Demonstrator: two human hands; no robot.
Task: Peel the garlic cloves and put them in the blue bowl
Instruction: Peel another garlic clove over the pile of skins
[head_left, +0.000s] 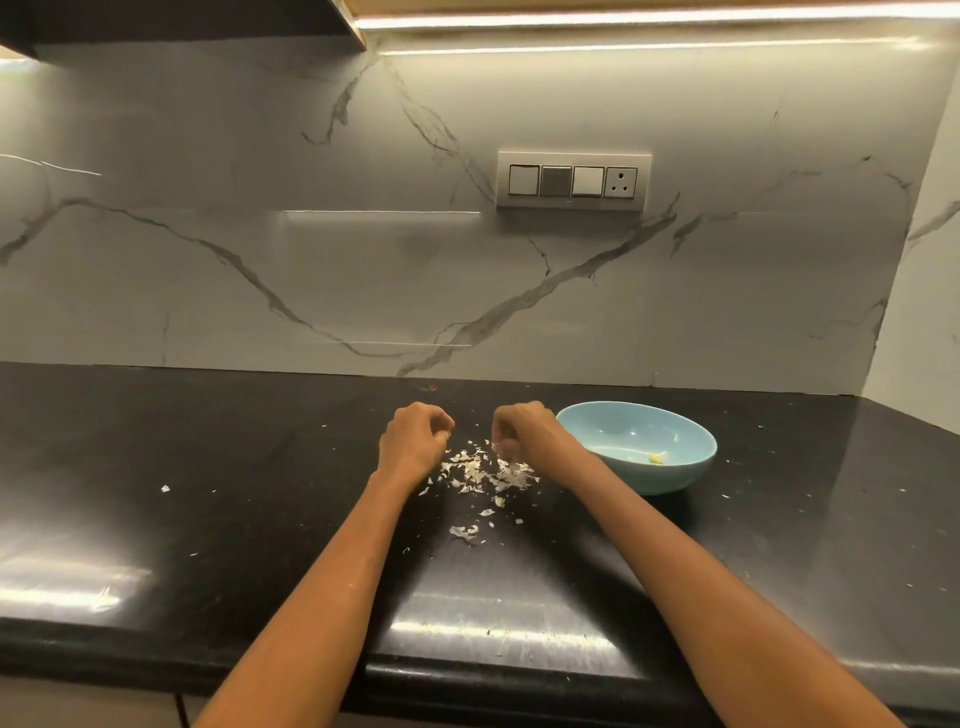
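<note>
blue bowl (685, 470), one peeled clove (655, 458) inside

A glossy black countertop (218, 467) carries it all. A blue bowl (670, 470) sits right of centre, and just left of it a heap of papery garlic skins (480, 473) spreads out. Pale flecks, probably more skin, dot the stone, one (165, 488) far left.

The black counter (208, 493) lies open across the left and lower middle of the frame. At centre right, the blue bowl (670, 470) stands as the only raised obstacle, just right of the scattered garlic skins (483, 475). The marble wall (363, 260) closes off the back.
</note>
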